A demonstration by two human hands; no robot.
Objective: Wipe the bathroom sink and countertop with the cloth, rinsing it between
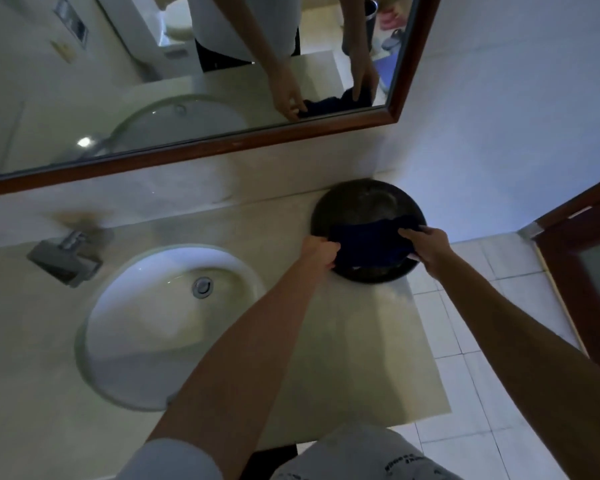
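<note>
Both forearms are left bare. A pale, light-coloured short sleeve (174, 459) is seen at the left upper arm. Light grey shorts (361, 455) are worn, printed with small dark lettering too blurred to be read.

The cloth (368, 242) is dark blue soft fabric, matt and creased. The round basin (354, 202) under it is dark with a dull sheen. The sink (146, 313) is glossy white ceramic with a metal drain (202, 287); the faucet (65, 254) is shiny metal. The tabletop (343, 341) looks like smooth polished beige stone, and the mirror frame (291, 136) is varnished brown wood
</note>
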